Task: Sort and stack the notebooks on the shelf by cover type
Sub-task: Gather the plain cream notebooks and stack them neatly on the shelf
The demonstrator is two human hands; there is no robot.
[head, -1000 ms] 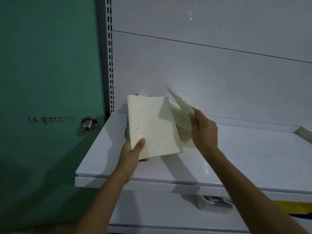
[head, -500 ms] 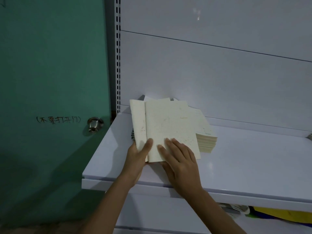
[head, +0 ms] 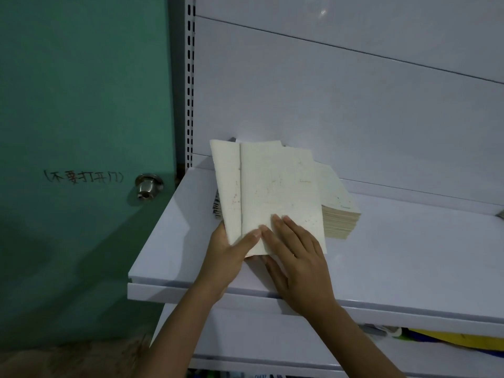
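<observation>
Gripping the lower left corner of the cream notebooks [head: 275, 192] at the centre of the frame, the left hand [head: 226, 257] curls its thumb over the top cover; the right hand [head: 298, 259] lies flat on that cover, fingers straight; just behind, a stack [head: 339, 214] rests on the white shelf [head: 409, 255]; a green door [head: 81, 105] fills the left.

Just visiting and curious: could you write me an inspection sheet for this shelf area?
Surface: white shelf, glossy.
Job's things: two cream notebooks held overlapping above a notebook stack; a darker-edged pile peeks out beneath, left.
Clutter: an object's corner at the right edge, unidentifiable.
Hands: left hand grips the held notebooks, thumb on top; right hand lies flat on the cover.
Cables: nothing seen.
Surroundings: green door with knob and handwriting; yellow item on the lower shelf.
</observation>
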